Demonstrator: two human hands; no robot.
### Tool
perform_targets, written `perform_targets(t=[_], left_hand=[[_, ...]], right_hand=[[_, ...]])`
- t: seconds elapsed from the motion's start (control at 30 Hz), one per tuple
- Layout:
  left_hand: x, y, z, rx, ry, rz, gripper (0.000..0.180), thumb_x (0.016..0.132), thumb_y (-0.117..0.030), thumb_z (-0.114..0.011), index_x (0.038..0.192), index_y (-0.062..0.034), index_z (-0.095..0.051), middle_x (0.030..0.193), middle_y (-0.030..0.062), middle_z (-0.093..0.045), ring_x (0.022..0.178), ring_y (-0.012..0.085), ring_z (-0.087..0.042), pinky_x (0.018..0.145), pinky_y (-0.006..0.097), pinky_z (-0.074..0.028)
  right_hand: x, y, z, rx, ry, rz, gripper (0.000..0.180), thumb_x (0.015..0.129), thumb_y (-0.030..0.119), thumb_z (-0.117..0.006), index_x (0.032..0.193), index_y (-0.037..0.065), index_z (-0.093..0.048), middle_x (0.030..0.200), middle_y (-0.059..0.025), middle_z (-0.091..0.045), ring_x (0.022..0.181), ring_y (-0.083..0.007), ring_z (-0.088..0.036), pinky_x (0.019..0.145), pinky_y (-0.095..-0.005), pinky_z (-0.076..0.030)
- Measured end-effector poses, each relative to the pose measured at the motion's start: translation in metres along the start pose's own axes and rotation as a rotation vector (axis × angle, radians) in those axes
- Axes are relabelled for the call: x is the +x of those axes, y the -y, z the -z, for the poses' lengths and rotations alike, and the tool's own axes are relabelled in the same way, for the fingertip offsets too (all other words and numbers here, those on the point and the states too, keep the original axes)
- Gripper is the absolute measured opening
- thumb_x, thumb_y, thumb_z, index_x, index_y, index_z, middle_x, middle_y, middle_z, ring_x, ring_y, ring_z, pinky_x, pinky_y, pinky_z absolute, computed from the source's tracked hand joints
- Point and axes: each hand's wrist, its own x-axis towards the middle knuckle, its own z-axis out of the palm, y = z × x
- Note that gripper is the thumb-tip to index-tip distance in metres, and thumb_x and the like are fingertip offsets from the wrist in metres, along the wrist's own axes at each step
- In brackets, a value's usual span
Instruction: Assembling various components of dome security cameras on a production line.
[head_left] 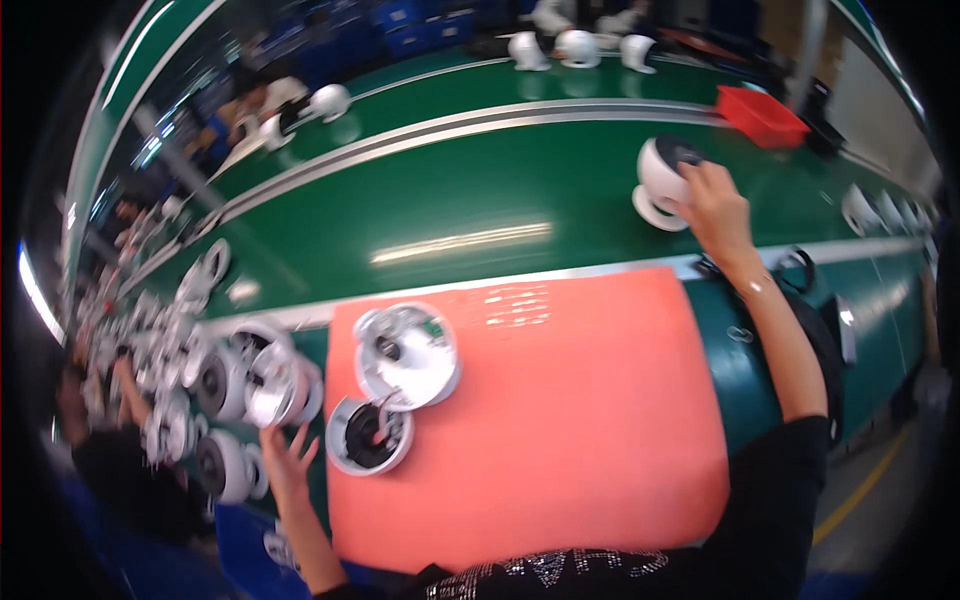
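My right hand [715,210] is closed on the upper part of a white ball-shaped camera unit [660,178] with a black face and a round base, over the green belt. At the left, my left hand [288,462] has its fingers apart, just below a white round housing [278,385]; whether they touch it I cannot tell. An opened unit lies on the orange mat [560,420]: a white housing shell [425,365] showing its bright inside, and a white cup-shaped part [340,435] with a black inside, joined by thin wires.
Many white units crowd the bench at the left, near another person's arm [130,390]. A metal rail edges the green conveyor belt [450,210]. Beyond stand more white units [578,50] and a red bin [760,115]. White parts [870,212] line the right side.
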Motion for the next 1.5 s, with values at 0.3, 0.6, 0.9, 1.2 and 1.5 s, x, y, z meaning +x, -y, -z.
perform_targets(t=[0.3, 0.6, 0.9, 1.2, 1.5], left_hand=[[-0.071, 0.0, -0.042, 0.118, -0.118, -0.518, 0.075, 0.079, -0.022, -0.058, 0.138, -0.0161, -0.012, 0.139, 0.0114, -0.011, 0.132, 0.0315, -0.02, 0.102, 0.046, -0.027], [-0.153, -0.044, -0.041, -0.258, 0.365, -0.331, 0.083, 0.082, -0.045, -0.053, 0.14, -0.0107, -0.004, 0.138, 0.0158, -0.022, 0.098, 0.0377, -0.057, 0.065, 0.04, -0.057], [-0.128, 0.006, 0.019, -0.265, -0.135, -0.243, 0.049, 0.093, -0.026, -0.041, 0.132, -0.0164, -0.014, 0.12, 0.015, -0.045, 0.092, 0.0294, -0.061, 0.067, 0.041, -0.056], [-0.102, -0.013, 0.021, 0.027, -0.209, -0.136, 0.064, 0.089, -0.037, -0.048, 0.134, -0.0135, -0.008, 0.122, 0.019, -0.044, 0.086, 0.0335, -0.063, 0.063, 0.034, -0.055], [-0.116, -0.015, -0.011, 0.287, -0.397, -0.728, 0.046, 0.086, -0.004, -0.05, 0.126, -0.0054, -0.029, 0.088, 0.001, -0.043, 0.07, 0.0072, -0.045, 0.068, 0.017, -0.038]], right_hand=[[0.057, 0.148, 0.057, 0.528, -0.198, 0.341, 0.06, 0.051, -0.005, -0.071, 0.109, 0.001, -0.057, 0.094, -0.0106, -0.057, 0.086, -0.0279, -0.056, 0.079, -0.0364, -0.049], [0.041, 0.364, 0.091, 1.084, -0.446, 0.877, 0.027, 0.07, 0.009, -0.061, 0.094, -0.003, -0.062, 0.087, -0.0082, -0.058, 0.087, -0.0227, -0.059, 0.085, -0.0381, -0.049], [-0.015, 0.479, 0.066, 1.3, -0.239, 0.989, 0.03, 0.071, 0.012, -0.058, 0.097, -0.003, -0.058, 0.099, -0.0118, -0.058, 0.098, -0.0242, -0.055, 0.092, -0.0397, -0.044], [-0.04, 0.421, 0.061, 0.543, 0.15, 0.686, 0.05, 0.069, 0.014, -0.055, 0.118, 0.01, -0.052, 0.099, -0.0135, -0.054, 0.072, -0.0191, -0.054, 0.062, -0.0303, -0.046], [-0.013, 0.321, 0.118, 0.859, 0.294, 0.886, 0.048, 0.069, 0.011, -0.054, 0.117, 0.008, -0.053, 0.073, -0.0036, -0.045, 0.064, -0.0171, -0.049, 0.06, -0.0316, -0.044]])
